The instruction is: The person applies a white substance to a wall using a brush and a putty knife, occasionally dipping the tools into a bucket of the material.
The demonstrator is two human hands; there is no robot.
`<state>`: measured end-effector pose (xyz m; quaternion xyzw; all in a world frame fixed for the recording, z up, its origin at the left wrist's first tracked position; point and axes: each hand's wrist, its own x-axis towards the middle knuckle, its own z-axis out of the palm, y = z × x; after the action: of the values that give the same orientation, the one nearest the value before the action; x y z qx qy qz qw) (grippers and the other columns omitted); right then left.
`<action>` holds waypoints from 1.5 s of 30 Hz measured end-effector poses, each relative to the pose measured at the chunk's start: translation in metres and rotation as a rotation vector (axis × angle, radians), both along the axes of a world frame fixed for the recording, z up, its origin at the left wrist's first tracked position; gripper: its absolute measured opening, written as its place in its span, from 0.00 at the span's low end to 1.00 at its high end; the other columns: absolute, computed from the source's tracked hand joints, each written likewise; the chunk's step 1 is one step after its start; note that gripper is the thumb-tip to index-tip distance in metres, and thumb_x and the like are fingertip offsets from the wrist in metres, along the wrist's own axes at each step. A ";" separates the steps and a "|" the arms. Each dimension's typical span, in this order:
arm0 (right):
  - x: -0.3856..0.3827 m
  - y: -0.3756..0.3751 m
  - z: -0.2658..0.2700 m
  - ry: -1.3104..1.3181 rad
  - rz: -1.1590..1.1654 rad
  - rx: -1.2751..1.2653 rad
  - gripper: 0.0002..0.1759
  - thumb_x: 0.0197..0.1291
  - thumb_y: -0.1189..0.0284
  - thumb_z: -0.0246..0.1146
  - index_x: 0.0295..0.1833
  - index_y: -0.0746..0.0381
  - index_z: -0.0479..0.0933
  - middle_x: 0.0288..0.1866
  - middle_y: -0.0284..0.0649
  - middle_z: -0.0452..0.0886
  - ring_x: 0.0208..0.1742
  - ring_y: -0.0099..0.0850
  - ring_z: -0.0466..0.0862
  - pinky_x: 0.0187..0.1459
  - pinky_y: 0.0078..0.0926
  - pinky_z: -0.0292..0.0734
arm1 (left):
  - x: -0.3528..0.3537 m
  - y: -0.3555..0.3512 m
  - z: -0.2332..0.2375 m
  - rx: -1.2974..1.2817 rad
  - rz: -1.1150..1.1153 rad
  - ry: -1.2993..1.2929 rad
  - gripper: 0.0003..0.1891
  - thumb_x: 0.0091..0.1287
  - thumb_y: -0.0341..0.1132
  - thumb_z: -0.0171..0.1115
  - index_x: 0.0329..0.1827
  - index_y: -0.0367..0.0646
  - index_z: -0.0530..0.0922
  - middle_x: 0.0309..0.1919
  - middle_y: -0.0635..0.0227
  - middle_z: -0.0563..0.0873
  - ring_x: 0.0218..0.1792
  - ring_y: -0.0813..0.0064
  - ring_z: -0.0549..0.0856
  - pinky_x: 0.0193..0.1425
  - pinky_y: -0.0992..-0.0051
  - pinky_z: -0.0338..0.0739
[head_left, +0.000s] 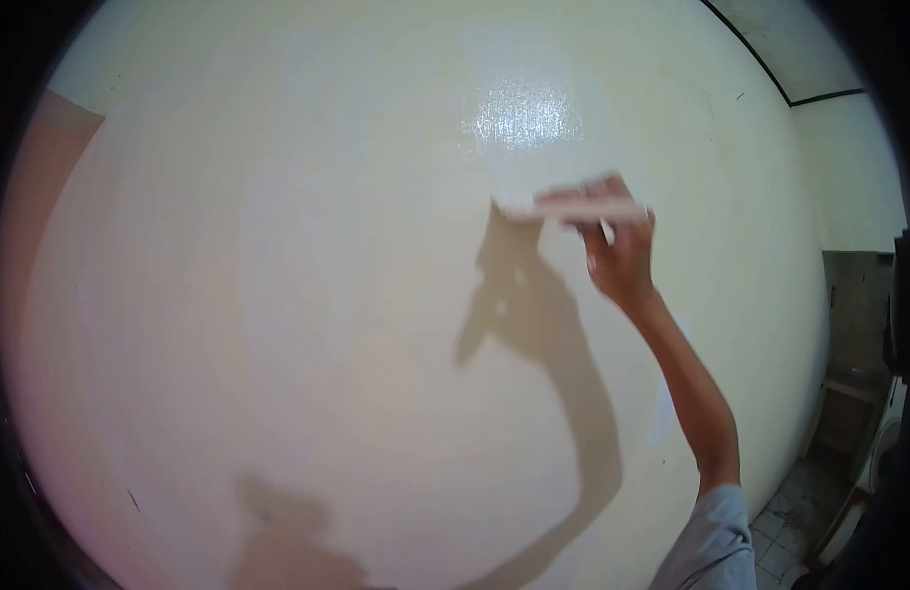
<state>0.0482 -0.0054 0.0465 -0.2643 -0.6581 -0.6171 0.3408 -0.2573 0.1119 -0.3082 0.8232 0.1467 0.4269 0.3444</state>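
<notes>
My right hand [617, 236] is raised in front of a pale cream wall [278, 256], its fingers closed round a light-coloured brush [598, 209]. The brush lies roughly level and its pale tip points left, at or close to the wall; motion blurs it. Above the hand a glossy, wet-looking patch [524, 116] reflects light. Shadows of the arm and brush fall on the wall below and to the left. My left hand is out of view.
A darker pinkish surface [57, 167] borders the wall at the left. On the far right are a doorway-like opening [853, 305], a tiled floor [780, 531] and dark hanging things [903, 305]. A dark trim line runs at the upper right.
</notes>
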 end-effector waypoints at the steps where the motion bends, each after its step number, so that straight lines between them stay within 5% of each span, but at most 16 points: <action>1: -0.005 -0.009 -0.020 0.046 -0.014 -0.050 0.06 0.67 0.80 0.55 0.42 0.66 0.79 0.35 0.42 0.82 0.29 0.32 0.84 0.30 0.24 0.81 | -0.002 0.006 0.022 0.093 -0.047 -0.081 0.09 0.65 0.28 0.61 0.47 0.42 0.83 0.40 0.62 0.87 0.39 0.64 0.84 0.44 0.62 0.77; 3: -0.012 -0.015 -0.044 0.173 0.128 -0.184 0.08 0.57 0.87 0.60 0.40 0.65 0.77 0.34 0.41 0.82 0.31 0.32 0.84 0.30 0.23 0.80 | 0.002 0.007 0.076 0.506 0.064 -0.161 0.08 0.63 0.28 0.61 0.45 0.43 0.83 0.38 0.60 0.87 0.38 0.60 0.84 0.43 0.60 0.78; 5: -0.028 -0.021 -0.056 0.178 0.135 -0.294 0.11 0.49 0.89 0.63 0.38 0.65 0.77 0.33 0.40 0.81 0.32 0.33 0.83 0.30 0.25 0.79 | 0.020 0.009 0.123 0.590 0.029 -0.307 0.06 0.58 0.24 0.69 0.37 0.37 0.84 0.24 0.64 0.83 0.25 0.77 0.80 0.30 0.77 0.74; 8: -0.046 -0.029 -0.061 0.192 -0.004 -0.300 0.17 0.40 0.91 0.67 0.36 0.64 0.77 0.33 0.39 0.80 0.33 0.31 0.82 0.28 0.25 0.79 | 0.046 -0.006 0.203 0.891 0.134 -0.407 0.19 0.50 0.26 0.73 0.46 0.40 0.80 0.38 0.59 0.82 0.38 0.57 0.79 0.41 0.64 0.74; 11: -0.056 -0.031 -0.060 0.118 -0.027 -0.265 0.16 0.39 0.86 0.70 0.36 0.62 0.76 0.31 0.36 0.78 0.32 0.35 0.76 0.30 0.32 0.70 | 0.074 -0.022 0.246 0.973 0.205 -0.380 0.23 0.50 0.31 0.74 0.50 0.42 0.78 0.45 0.60 0.79 0.46 0.57 0.74 0.49 0.60 0.69; 14: -0.057 -0.030 -0.057 0.122 -0.034 -0.229 0.16 0.41 0.81 0.71 0.38 0.62 0.76 0.30 0.35 0.78 0.33 0.34 0.76 0.31 0.32 0.71 | 0.097 -0.032 0.265 1.034 0.147 -0.385 0.22 0.50 0.29 0.73 0.49 0.41 0.78 0.42 0.62 0.80 0.43 0.60 0.75 0.49 0.62 0.69; 20: -0.043 -0.038 -0.042 0.156 -0.057 -0.209 0.17 0.43 0.78 0.73 0.40 0.64 0.77 0.32 0.39 0.79 0.33 0.35 0.79 0.31 0.30 0.74 | 0.134 -0.027 0.305 1.070 -0.014 -0.438 0.14 0.47 0.25 0.72 0.34 0.35 0.76 0.28 0.59 0.79 0.34 0.55 0.78 0.38 0.61 0.71; 24: -0.015 -0.072 -0.026 0.237 0.018 -0.223 0.13 0.51 0.78 0.69 0.42 0.67 0.76 0.39 0.39 0.80 0.36 0.27 0.79 0.34 0.22 0.76 | 0.148 -0.017 0.327 0.961 -0.019 -0.360 0.08 0.50 0.19 0.68 0.33 0.37 0.82 0.27 0.63 0.84 0.28 0.72 0.80 0.33 0.74 0.73; 28: 0.037 -0.118 -0.027 0.160 0.019 0.149 0.02 0.59 0.79 0.62 0.37 0.66 0.77 0.34 0.37 0.79 0.32 0.24 0.79 0.28 0.17 0.73 | 0.161 0.003 0.369 0.968 0.065 -0.354 0.09 0.50 0.24 0.71 0.35 0.35 0.84 0.29 0.63 0.86 0.26 0.78 0.80 0.33 0.75 0.76; 31: 0.076 -0.149 -0.040 0.232 -0.073 0.139 0.06 0.63 0.76 0.58 0.35 0.67 0.75 0.31 0.39 0.76 0.29 0.26 0.78 0.28 0.21 0.71 | 0.173 0.023 0.415 0.989 0.056 -0.425 0.09 0.51 0.27 0.71 0.35 0.35 0.84 0.30 0.62 0.87 0.29 0.77 0.81 0.35 0.75 0.76; 35: 0.122 -0.175 -0.065 0.328 -0.116 0.071 0.05 0.62 0.77 0.57 0.35 0.68 0.73 0.28 0.40 0.73 0.25 0.26 0.74 0.24 0.22 0.65 | 0.177 0.031 0.499 1.007 -0.144 -0.713 0.05 0.55 0.29 0.68 0.33 0.41 0.86 0.32 0.65 0.88 0.31 0.74 0.85 0.40 0.73 0.77; 37: 0.140 -0.182 -0.067 0.328 -0.160 0.005 0.05 0.62 0.77 0.57 0.35 0.68 0.71 0.27 0.40 0.73 0.24 0.26 0.73 0.23 0.22 0.65 | 0.179 0.025 0.544 1.119 0.143 -0.831 0.07 0.59 0.26 0.64 0.37 0.30 0.81 0.31 0.56 0.85 0.36 0.69 0.85 0.41 0.69 0.82; 42: 0.157 -0.218 -0.101 0.407 -0.354 0.032 0.05 0.61 0.78 0.56 0.33 0.67 0.69 0.26 0.39 0.73 0.24 0.26 0.74 0.23 0.21 0.65 | 0.177 0.054 0.621 1.198 0.023 -1.383 0.11 0.55 0.23 0.68 0.42 0.35 0.81 0.36 0.59 0.84 0.41 0.70 0.83 0.44 0.70 0.81; 45: 0.162 -0.225 -0.108 0.479 -0.319 0.033 0.05 0.61 0.78 0.55 0.32 0.67 0.69 0.26 0.39 0.73 0.24 0.26 0.74 0.23 0.22 0.65 | 0.171 0.052 0.613 1.235 -0.094 -0.942 0.12 0.56 0.24 0.69 0.43 0.37 0.81 0.38 0.62 0.82 0.44 0.72 0.82 0.46 0.72 0.81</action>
<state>0.2106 -0.2302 -0.0615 -0.4973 -0.4986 -0.5937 0.3895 -0.0861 0.1641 0.3052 0.6030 -0.3146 0.7209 -0.1330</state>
